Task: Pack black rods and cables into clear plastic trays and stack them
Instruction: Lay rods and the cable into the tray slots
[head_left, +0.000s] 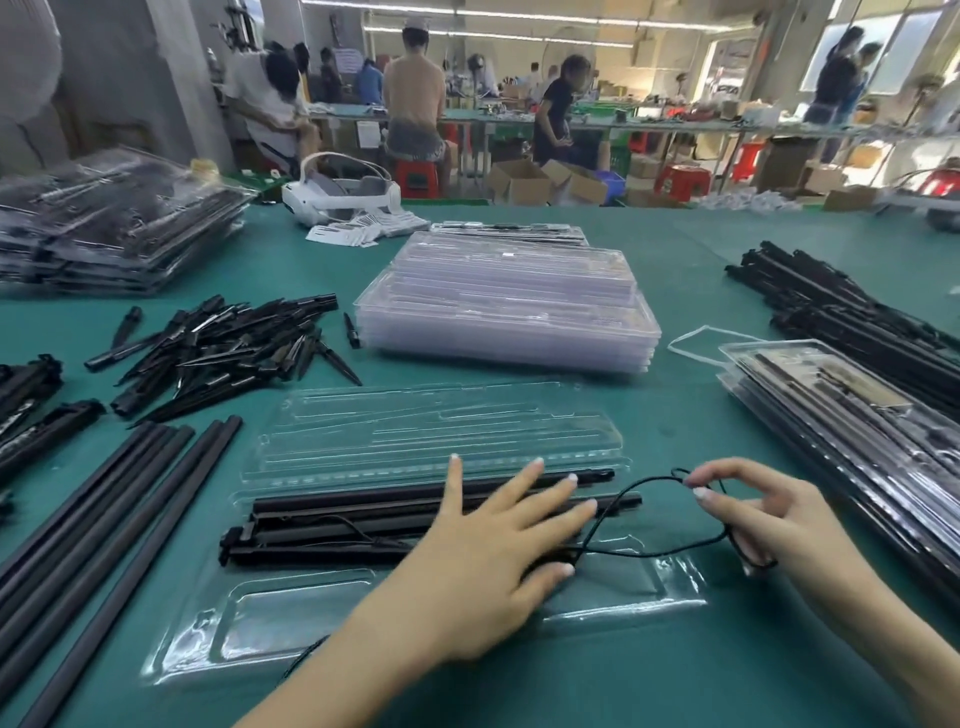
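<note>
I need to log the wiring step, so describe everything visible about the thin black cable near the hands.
The thin black cable is a slack, flexible cord. It leaves the long black rods lying in the open clear plastic tray, loops over the tray's right end, and rises to the right hand, whose fingers pinch it. The left hand lies flat on the rods beside it.

No text, brand, number or sign can be read. The white slips (358, 231) by the headset (340, 195) carry dark print too small to make out, and the papers (349, 61) posted on the far wall are blurred.
</note>
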